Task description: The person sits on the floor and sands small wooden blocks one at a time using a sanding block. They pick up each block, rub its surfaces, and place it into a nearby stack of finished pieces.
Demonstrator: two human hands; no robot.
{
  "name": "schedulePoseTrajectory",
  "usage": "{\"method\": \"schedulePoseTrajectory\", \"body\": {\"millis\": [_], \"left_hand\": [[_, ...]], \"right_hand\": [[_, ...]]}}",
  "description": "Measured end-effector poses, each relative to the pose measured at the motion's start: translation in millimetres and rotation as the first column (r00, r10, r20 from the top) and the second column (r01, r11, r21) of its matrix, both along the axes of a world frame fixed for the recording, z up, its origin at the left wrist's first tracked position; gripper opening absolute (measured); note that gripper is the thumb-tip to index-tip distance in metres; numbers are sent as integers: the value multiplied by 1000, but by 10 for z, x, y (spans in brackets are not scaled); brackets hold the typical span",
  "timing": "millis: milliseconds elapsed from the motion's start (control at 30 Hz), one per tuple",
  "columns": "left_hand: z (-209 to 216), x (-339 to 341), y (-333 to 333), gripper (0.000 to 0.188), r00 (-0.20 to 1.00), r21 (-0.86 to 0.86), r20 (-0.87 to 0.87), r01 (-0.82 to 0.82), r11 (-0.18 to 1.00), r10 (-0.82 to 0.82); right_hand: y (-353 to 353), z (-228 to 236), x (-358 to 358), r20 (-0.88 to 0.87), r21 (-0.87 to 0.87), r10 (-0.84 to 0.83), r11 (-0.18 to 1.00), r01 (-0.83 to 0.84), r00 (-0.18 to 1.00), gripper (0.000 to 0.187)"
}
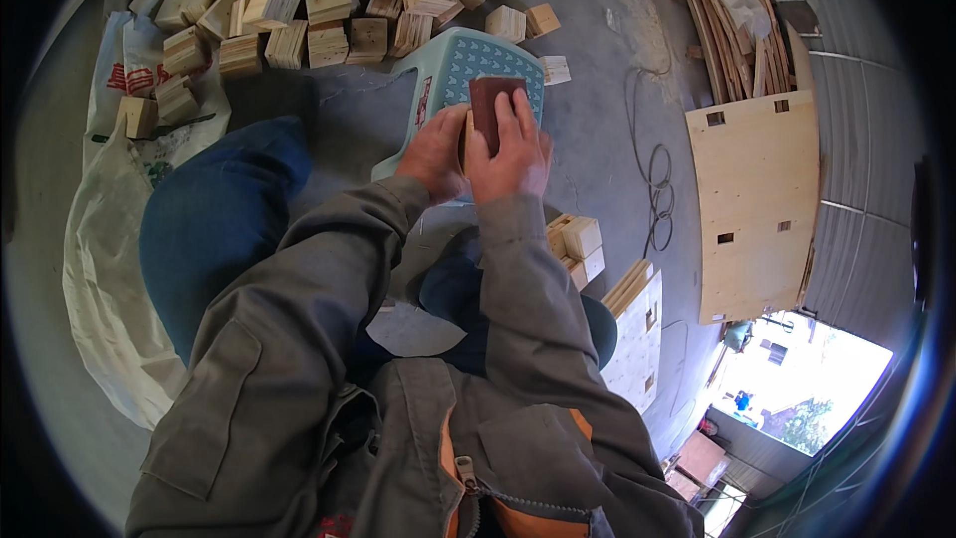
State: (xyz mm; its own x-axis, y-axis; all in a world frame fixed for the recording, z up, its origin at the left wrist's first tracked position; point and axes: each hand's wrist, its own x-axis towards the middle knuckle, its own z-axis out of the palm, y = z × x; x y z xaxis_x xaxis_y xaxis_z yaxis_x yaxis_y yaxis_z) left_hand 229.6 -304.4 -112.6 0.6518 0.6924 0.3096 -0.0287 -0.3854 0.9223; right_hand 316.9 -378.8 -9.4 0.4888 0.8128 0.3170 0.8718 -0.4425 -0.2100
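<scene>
Both hands meet over a pale blue plastic stool [453,70] just above the middle of the head view. The right hand [513,154] lies flat, fingers stretched forward, pressing a dark reddish-brown sanding sheet [493,105] down onto a small wooden block [465,139], of which only a thin edge shows between the hands. The left hand [433,149] is curled around that block from its nine o'clock side, steadying it against the stool top.

As for progress, the picture gives only hints. A big heap of wooden blocks [299,0] fills the floor from ten to twelve o'clock, beyond the stool. A smaller stack of blocks [578,244] sits near the person's right elbow, at about four o'clock from the hands. Which group is sanded and which waits cannot be told from the surfaces; judging by the sizes, the far heap looks like the larger share of the work, done or not.

Room to move is fair. The stool top extends past the sheet toward twelve o'clock, so a forward stroke has some surface before reaching the far edge. A white sack [110,239] lies at nine o'clock past the person's blue-clad knee [214,219]. At three o'clock a black cable [652,179] snakes over the concrete floor [597,60], and beyond it a plywood panel [752,204] with square cut-outs leans against the wall, well apart from the hands.
</scene>
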Motion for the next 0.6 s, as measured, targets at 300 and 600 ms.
{"method": "schedulePoseTrajectory", "body": {"millis": [300,600], "left_hand": [[125,-24,-12,101,998,-25,-59,2,1000,-3],[-10,38,14,88,999,-28,6,31,999,-31]], "right_hand": [[259,31,217,-35,-67,-91,994,89,995,65],[-1036,149,-610,-87,-55,50,997,-55,995,70]]}}
